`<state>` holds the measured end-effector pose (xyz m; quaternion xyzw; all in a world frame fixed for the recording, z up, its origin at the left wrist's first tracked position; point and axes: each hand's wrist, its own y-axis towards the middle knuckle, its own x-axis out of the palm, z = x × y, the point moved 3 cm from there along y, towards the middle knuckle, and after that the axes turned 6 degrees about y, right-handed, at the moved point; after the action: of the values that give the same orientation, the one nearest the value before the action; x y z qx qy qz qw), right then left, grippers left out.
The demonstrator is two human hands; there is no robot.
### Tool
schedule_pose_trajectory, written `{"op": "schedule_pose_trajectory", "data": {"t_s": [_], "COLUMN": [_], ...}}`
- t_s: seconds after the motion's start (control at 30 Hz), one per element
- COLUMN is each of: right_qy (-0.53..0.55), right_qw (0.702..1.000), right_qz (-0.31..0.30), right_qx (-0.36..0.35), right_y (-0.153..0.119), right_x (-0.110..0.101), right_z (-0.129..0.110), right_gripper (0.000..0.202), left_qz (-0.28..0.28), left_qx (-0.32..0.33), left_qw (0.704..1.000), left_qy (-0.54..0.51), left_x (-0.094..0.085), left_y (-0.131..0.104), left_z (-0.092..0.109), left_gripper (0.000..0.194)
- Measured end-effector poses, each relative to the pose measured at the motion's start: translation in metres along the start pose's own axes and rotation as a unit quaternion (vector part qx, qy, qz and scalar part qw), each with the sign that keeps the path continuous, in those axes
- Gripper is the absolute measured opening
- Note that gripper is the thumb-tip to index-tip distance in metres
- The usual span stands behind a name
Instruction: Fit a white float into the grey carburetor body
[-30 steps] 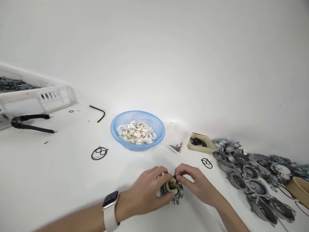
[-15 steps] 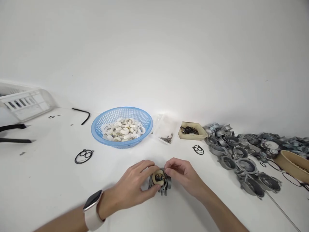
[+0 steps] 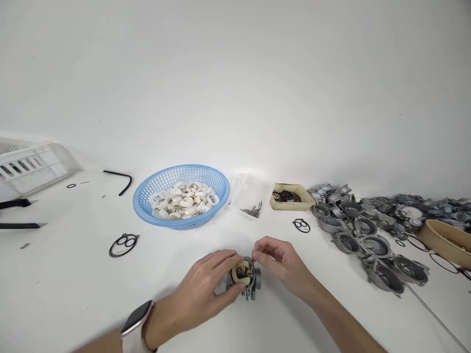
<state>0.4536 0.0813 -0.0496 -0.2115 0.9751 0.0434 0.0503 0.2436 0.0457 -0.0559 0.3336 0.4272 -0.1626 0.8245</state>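
Note:
A grey metal carburetor (image 3: 256,280) with a cream float (image 3: 236,275) and brass parts inside rests on the white table in front of me. My left hand (image 3: 211,279) grips it from the left, fingers over the top edge and thumb on the near side. At its upper right rim, my right hand (image 3: 274,260) has thumb and forefinger pinched together; whatever is between the fingertips is too small to make out.
Behind stands a blue basket (image 3: 138,208) of white floats. Small pins (image 3: 253,211) lie on a plastic bag, beside a cream tray (image 3: 309,202) of black rings. Carburetor bodies (image 3: 375,245) pile up at right near a tan bowl (image 3: 436,240). Black gaskets (image 3: 124,244) lie left.
The view has shifted slightly. My right hand's pinched fingertips are still at the carburetor's upper right rim, a little farther from its centre. My left hand keeps its grip.

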Motion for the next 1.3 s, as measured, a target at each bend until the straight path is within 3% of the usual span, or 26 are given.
{"op": "schedule_pose_trajectory", "data": {"t_s": [0.2,0.4,0.57,0.77,1.3], "right_qy": [0.003,-0.003,-0.002,0.004,0.044], "right_qw": [1.0,0.999,1.0,0.999,0.998], "right_qz": [-0.012,0.031,0.011,0.043,0.055], "right_qx": [0.009,-0.011,-0.01,-0.017,0.0], "right_y": [0.001,0.0,-0.001,-0.003,-0.002], "right_x": [0.004,0.004,0.008,0.012,0.018], "right_z": [0.002,0.002,0.002,0.003,0.012], "right_gripper": [0.021,0.018,0.016,0.017,0.021], "left_qz": [0.003,0.006,0.006,-0.001,-0.01], "left_qx": [0.009,0.015,0.02,0.024,0.025], "left_qw": [1.0,1.0,1.0,1.0,1.0], "left_qy": [0.012,0.01,0.012,0.011,0.008], "left_x": [0.0,0.001,0.001,0.001,-0.001], "left_y": [0.0,0.0,-0.001,0.0,0.001], "left_z": [-0.002,-0.003,-0.003,-0.002,-0.002], "left_gripper": [0.035,0.037,0.039,0.041,0.041]}}
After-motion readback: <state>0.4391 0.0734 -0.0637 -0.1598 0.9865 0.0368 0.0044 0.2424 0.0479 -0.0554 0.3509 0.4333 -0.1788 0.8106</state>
